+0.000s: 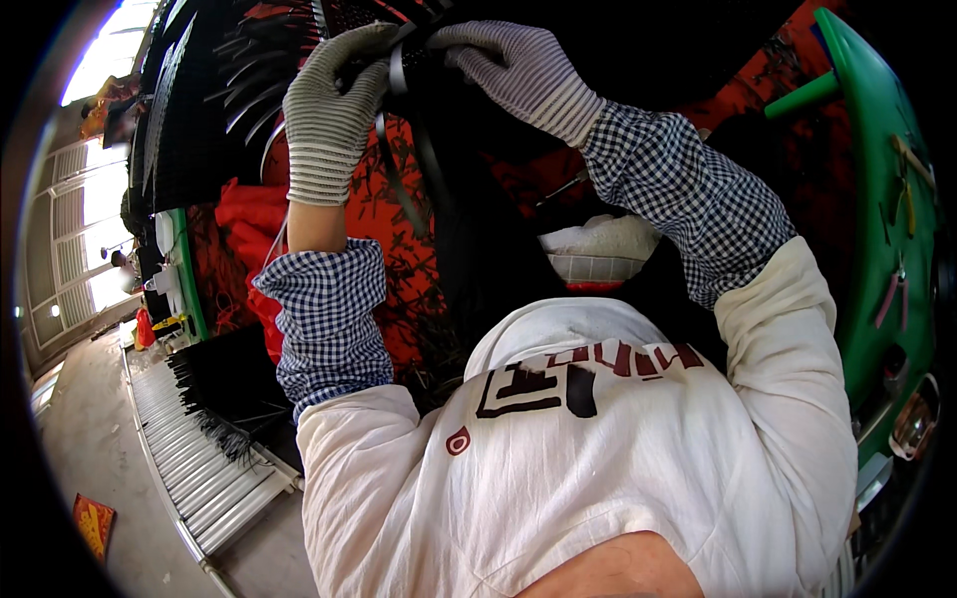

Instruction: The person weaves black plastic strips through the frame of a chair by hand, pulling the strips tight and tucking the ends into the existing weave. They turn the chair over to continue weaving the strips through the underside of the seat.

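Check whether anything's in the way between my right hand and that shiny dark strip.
Nothing visible is: your right hand is just to the right of the shiny dark strip, with your left hand on its other side. Against the dark background, I can't tell whether the right one touches it.

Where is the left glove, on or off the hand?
On: the whitish glove covers the left hand, with bare wrist showing just below it.

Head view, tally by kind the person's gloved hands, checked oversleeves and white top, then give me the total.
Gloved hands: 2
Checked oversleeves: 2
White top: 1
Total: 5
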The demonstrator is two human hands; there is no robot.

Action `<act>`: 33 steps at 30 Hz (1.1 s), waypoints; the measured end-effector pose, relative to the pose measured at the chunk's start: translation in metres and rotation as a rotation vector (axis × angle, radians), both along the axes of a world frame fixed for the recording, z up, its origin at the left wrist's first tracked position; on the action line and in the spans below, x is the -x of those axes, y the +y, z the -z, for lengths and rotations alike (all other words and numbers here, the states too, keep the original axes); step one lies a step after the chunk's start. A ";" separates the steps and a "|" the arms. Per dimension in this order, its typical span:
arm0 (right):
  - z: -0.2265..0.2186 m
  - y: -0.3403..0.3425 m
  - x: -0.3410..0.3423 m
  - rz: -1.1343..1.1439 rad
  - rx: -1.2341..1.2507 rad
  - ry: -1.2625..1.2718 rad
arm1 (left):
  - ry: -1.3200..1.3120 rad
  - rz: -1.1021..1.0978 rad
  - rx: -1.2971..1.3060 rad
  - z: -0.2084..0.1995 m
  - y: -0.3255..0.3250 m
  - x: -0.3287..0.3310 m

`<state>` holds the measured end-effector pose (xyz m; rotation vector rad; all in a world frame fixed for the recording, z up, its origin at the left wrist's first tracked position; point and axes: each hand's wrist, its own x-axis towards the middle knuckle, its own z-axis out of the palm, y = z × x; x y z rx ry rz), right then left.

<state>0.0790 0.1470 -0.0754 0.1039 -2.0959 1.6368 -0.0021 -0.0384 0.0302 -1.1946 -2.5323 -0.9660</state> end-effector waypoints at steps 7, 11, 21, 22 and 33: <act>0.007 -0.002 0.003 0.024 0.013 0.039 | -0.291 0.016 -0.118 0.009 0.008 0.024; 0.008 -0.002 0.001 0.004 0.012 -0.027 | -0.224 -0.244 0.003 0.010 0.012 0.038; 0.002 -0.009 -0.005 0.022 0.006 0.021 | -0.390 -0.151 -0.243 0.003 0.036 0.033; 0.001 -0.010 -0.004 0.046 -0.044 0.100 | -0.420 -0.146 -0.257 0.002 0.039 0.031; -0.009 -0.012 0.002 0.001 -0.076 0.133 | -0.380 -0.164 -0.207 -0.008 0.043 0.025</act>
